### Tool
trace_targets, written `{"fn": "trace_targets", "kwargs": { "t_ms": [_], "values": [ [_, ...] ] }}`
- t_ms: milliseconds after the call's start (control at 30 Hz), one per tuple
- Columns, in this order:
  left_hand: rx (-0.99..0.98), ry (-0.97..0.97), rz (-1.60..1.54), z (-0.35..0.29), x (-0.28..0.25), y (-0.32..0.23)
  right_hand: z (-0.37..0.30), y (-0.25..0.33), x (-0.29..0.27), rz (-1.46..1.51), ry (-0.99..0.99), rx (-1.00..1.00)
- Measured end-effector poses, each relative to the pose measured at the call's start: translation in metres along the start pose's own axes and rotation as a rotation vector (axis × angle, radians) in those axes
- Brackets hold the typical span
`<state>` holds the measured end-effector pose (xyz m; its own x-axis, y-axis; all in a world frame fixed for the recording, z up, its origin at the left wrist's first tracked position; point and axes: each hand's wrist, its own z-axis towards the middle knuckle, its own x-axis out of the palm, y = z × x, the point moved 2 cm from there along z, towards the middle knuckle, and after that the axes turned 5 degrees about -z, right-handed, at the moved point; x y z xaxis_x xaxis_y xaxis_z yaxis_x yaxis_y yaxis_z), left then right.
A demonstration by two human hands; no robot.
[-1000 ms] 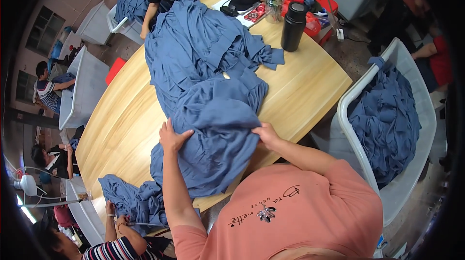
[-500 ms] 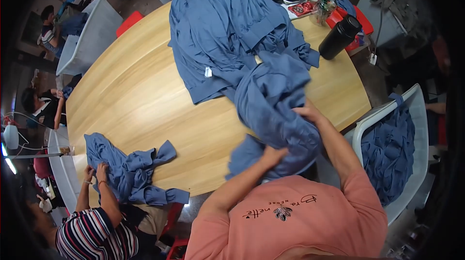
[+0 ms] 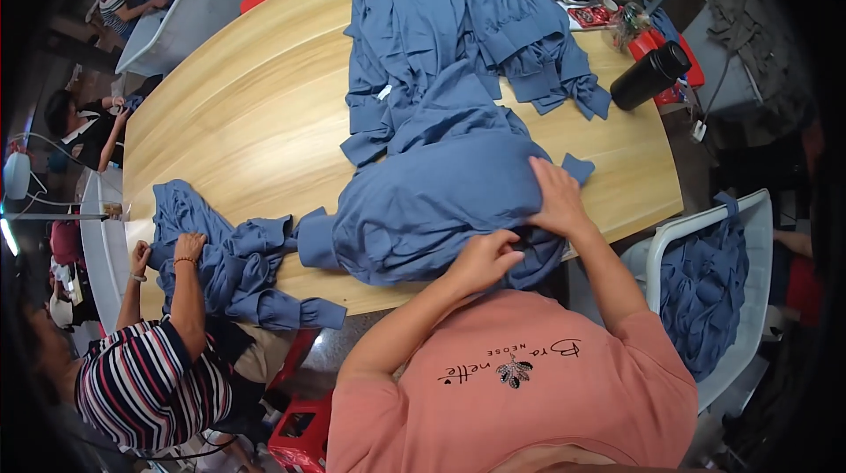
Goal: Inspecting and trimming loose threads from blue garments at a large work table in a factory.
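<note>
A blue long-sleeved shirt (image 3: pixel 432 187) lies bunched across the table's near edge in front of me, one cuff sticking out to the left. My left hand (image 3: pixel 486 260) is closed on its near edge, fingers curled into the cloth. On the shirt's right side rests my right hand (image 3: pixel 557 198), open, its fingers stretched over the fabric. The shirt's far end meets a heap of similar blue shirts (image 3: pixel 423 15), where a small white label shows. Folds hide where one garment ends and the other begins.
The wooden table (image 3: pixel 238 121) curves away left. A co-worker in a striped top (image 3: pixel 159 380) handles another blue garment (image 3: pixel 225 253). A black bottle (image 3: pixel 650 77) stands far right. To my right, a white bin (image 3: pixel 654 275) holds blue cloth. A red stool (image 3: pixel 300 438) is below.
The shirt has gone from a twisted bundle to a broader spread on the table, its cuff now out leftward. My left hand has moved up slightly; my right hand now lies flatter on it.
</note>
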<state>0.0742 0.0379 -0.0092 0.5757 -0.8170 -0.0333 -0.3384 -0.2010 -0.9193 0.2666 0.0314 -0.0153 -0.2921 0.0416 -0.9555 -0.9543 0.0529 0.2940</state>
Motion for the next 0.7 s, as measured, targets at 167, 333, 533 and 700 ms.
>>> {"fn": "trace_targets", "kwargs": {
  "t_ms": [167,333,533,700],
  "values": [
    [0.626,-0.897,0.712,-0.035,-0.071,-0.018,-0.019,-0.038,0.058,0.241,-0.168,0.271],
    [0.32,-0.744,0.9,-0.023,-0.051,0.025,-0.028,-0.032,-0.005,-0.098,-0.558,-0.113],
    [0.624,-0.445,0.764,-0.032,0.0,0.059,-0.051,-0.047,-0.085,-0.531,-0.728,-0.15],
    [0.811,-0.297,0.853,-0.027,-0.003,0.072,-0.059,-0.066,-0.05,-0.651,0.39,0.529]
  ]
}}
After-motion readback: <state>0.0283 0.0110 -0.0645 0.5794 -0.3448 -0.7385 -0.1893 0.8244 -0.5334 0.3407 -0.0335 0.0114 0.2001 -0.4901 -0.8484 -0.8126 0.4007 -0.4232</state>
